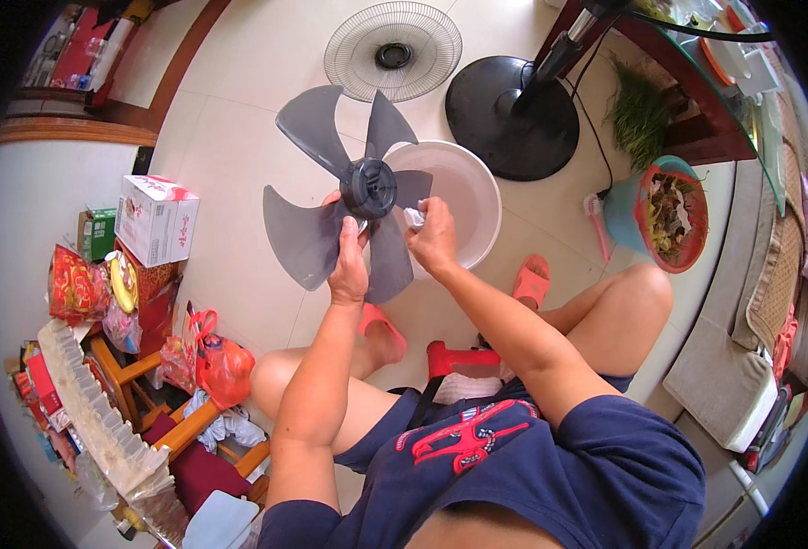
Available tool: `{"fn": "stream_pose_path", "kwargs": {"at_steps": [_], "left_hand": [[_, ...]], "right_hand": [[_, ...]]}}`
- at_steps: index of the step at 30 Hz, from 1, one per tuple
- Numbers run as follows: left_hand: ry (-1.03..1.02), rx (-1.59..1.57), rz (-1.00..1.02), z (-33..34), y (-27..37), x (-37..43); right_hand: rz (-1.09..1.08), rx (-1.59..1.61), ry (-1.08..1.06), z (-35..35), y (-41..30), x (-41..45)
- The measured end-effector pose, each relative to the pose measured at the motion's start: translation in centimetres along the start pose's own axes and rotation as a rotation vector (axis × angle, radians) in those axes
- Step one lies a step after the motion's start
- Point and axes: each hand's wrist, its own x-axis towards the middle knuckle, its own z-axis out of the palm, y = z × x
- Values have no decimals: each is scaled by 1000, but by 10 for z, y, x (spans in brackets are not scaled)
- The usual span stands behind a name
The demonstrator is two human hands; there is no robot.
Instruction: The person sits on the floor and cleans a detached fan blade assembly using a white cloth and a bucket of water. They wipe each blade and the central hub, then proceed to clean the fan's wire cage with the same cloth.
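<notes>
My left hand (pixel 350 264) grips a dark grey plastic fan blade assembly (pixel 306 237) near its round black hub (pixel 369 187). Several broad blades spread out from that hub, held up in front of me. Pinched in the fingers of my right hand (pixel 434 237) is a small white cloth (pixel 415 217), close against one of the right-hand blades. Below the blades and partly hidden by them, a white plastic basin (pixel 476 206) stands on the tiled floor.
A round wire fan grille (pixel 438 41) lies beyond the basin, beside the black fan stand base (pixel 486 113) and its cable. A pink-handled brush (pixel 596 223) lies by a teal waste bin (pixel 622 206). Boxes (pixel 153 219) and red bags (pixel 222 367) crowd the left side.
</notes>
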Motion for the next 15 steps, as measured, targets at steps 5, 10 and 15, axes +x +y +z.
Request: {"fn": "stream_pose_path", "kwargs": {"at_steps": [5, 10, 15], "left_hand": [[-159, 499, 190, -10, -1, -4], [-262, 406, -78, -33, 8, -15], [-354, -110, -360, -37, 53, 4]], "right_hand": [[-19, 19, -15, 6, 5, 6], [-283, 20, -53, -9, 21, 34], [-500, -78, -118, -28, 15, 48]]}}
